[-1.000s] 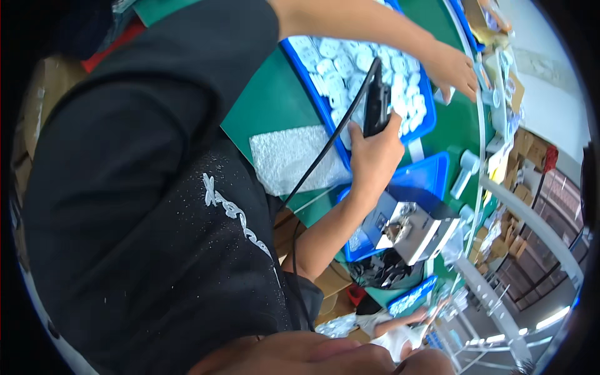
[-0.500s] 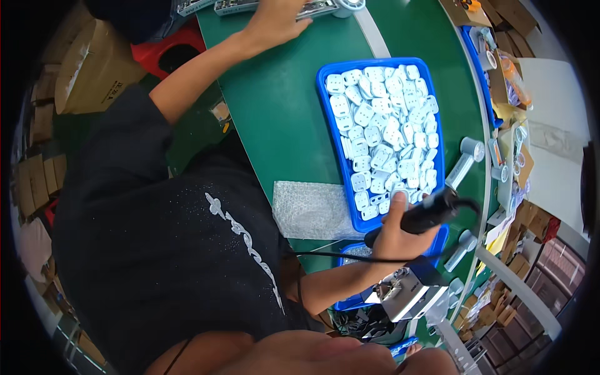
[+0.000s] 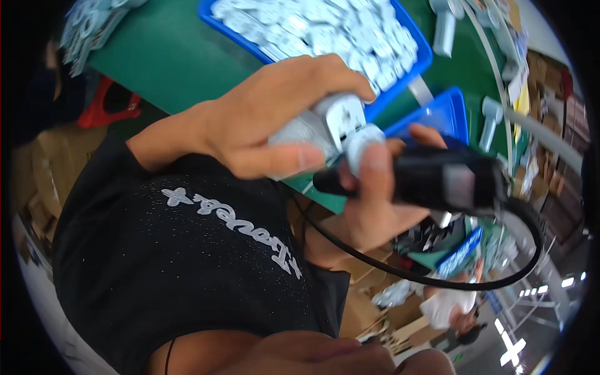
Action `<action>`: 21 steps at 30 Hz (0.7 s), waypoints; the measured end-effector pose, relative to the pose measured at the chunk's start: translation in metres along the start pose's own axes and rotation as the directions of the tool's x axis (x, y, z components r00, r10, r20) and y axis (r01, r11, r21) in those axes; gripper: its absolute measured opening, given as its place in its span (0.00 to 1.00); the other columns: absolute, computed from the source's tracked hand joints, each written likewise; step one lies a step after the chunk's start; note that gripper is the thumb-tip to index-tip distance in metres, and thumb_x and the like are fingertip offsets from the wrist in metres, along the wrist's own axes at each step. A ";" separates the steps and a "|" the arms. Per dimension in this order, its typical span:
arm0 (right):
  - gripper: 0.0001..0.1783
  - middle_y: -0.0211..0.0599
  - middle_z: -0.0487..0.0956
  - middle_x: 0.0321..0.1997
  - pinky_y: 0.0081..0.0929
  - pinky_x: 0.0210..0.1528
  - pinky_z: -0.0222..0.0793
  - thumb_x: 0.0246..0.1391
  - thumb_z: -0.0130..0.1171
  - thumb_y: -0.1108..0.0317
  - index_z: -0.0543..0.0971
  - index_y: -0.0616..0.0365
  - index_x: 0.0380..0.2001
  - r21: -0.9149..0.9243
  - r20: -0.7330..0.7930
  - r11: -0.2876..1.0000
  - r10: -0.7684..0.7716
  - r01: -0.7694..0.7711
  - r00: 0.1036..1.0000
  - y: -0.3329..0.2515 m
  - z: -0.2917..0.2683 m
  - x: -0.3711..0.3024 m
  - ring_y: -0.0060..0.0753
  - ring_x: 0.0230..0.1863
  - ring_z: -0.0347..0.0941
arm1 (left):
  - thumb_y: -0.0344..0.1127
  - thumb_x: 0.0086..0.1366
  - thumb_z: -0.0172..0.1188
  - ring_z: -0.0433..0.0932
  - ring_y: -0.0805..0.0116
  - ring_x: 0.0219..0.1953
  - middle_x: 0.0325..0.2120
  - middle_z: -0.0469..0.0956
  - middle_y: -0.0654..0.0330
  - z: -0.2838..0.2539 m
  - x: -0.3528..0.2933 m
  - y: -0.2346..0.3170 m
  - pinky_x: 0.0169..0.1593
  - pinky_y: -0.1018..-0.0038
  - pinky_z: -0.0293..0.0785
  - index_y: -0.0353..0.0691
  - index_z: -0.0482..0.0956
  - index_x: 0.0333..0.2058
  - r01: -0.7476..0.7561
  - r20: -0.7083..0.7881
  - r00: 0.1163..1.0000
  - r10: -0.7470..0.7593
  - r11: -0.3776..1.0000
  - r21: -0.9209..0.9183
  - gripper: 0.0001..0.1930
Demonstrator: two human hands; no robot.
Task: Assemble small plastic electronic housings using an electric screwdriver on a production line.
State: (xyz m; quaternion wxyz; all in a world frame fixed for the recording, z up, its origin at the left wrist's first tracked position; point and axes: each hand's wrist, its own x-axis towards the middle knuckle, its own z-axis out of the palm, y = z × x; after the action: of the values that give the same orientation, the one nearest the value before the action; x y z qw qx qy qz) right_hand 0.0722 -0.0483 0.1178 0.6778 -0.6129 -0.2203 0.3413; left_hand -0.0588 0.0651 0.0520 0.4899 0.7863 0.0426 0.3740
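Head view.

Item: left hand [image 3: 269,122], centre of the frame, back of the hand uppermost. Closed around a pale housing [image 3: 344,119], fingers above, thumb below; the slotted face is turned right, and this grip presumably leaves that face uncovered.

Item: right hand [image 3: 369,209], right of centre, fingers curled round a black corded tool [image 3: 419,178]. Thumb against a round pale piece [image 3: 364,144] that meets or nearly meets the housing; contact cannot be told for blur. The tool lies crosswise, tapered end to the left, apparently tucked in the palm so that thumb and fingertips can serve the small piece.

Item: black cable [image 3: 475,285], from the tool's right end, looping through the lower right, seemingly slack enough to let the tool tilt.

Item: blue tray [image 3: 426,59], top centre, heaped with pale parts [image 3: 350,37]; probably set there for short reach.

Item: blue bin [image 3: 463,115], right of the tray and just beside it; contents mostly hidden.

Item: two pale handled pieces, upper right [image 3: 445,31] and right [image 3: 491,122], lying apart on the green table [image 3: 156,56].

Item: red stool [image 3: 112,115], upper left, below table level.

Item: co-worker [image 3: 447,306], lower right, well apart.
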 end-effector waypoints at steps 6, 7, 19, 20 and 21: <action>0.35 0.30 0.75 0.34 0.21 0.38 0.68 0.40 0.77 0.58 0.70 0.64 0.45 -0.018 -0.137 0.973 -0.230 0.230 0.963 0.035 -0.037 -0.009 0.22 0.32 0.69 | 0.48 0.56 0.59 0.75 0.54 0.31 0.34 0.75 0.49 0.055 0.014 0.003 0.35 0.64 0.70 0.30 0.73 0.41 -0.111 0.053 0.993 0.107 0.991 0.081 0.24; 0.35 0.31 0.76 0.36 0.21 0.36 0.69 0.39 0.76 0.56 0.71 0.63 0.45 0.029 -0.174 0.983 -0.174 0.181 0.969 0.030 -0.039 -0.018 0.24 0.32 0.72 | 0.48 0.55 0.59 0.76 0.51 0.31 0.34 0.76 0.49 0.060 0.009 0.004 0.34 0.63 0.71 0.30 0.73 0.42 -0.074 0.055 0.996 0.076 0.996 -0.045 0.25; 0.51 0.35 0.68 0.16 0.29 0.15 0.63 0.47 0.34 0.15 0.70 0.60 0.39 -0.221 -0.393 0.804 -0.591 0.552 0.704 -0.016 -0.124 0.040 0.28 0.10 0.61 | 0.46 0.57 0.53 0.75 0.56 0.21 0.27 0.76 0.51 0.092 -0.016 -0.017 0.24 0.65 0.72 0.29 0.74 0.43 -0.056 0.107 0.990 0.094 0.947 -0.315 0.24; 0.52 0.36 0.69 0.16 0.29 0.15 0.63 0.48 0.35 0.16 0.72 0.61 0.41 -0.072 -0.307 0.833 -0.542 0.549 0.782 -0.019 -0.126 0.033 0.29 0.10 0.62 | 0.46 0.57 0.53 0.75 0.57 0.21 0.26 0.75 0.52 0.093 -0.014 -0.020 0.23 0.65 0.71 0.29 0.74 0.43 -0.056 0.121 0.988 0.099 0.945 -0.321 0.24; 0.51 0.38 0.72 0.22 0.30 0.16 0.64 0.50 0.39 0.19 0.71 0.61 0.49 0.120 -0.068 0.812 -0.567 0.571 0.821 -0.025 -0.129 0.019 0.30 0.14 0.66 | 0.46 0.58 0.54 0.75 0.57 0.21 0.26 0.75 0.52 0.099 -0.013 -0.023 0.23 0.66 0.71 0.30 0.75 0.43 -0.107 0.070 0.988 0.137 0.941 -0.321 0.23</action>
State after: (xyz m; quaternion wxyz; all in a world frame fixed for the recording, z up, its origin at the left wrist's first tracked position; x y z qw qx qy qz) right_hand 0.1823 -0.1231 0.1201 0.7917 -0.4767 -0.3598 0.1283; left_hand 0.0012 -0.0022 0.0021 0.5869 0.7151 -0.0891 0.3692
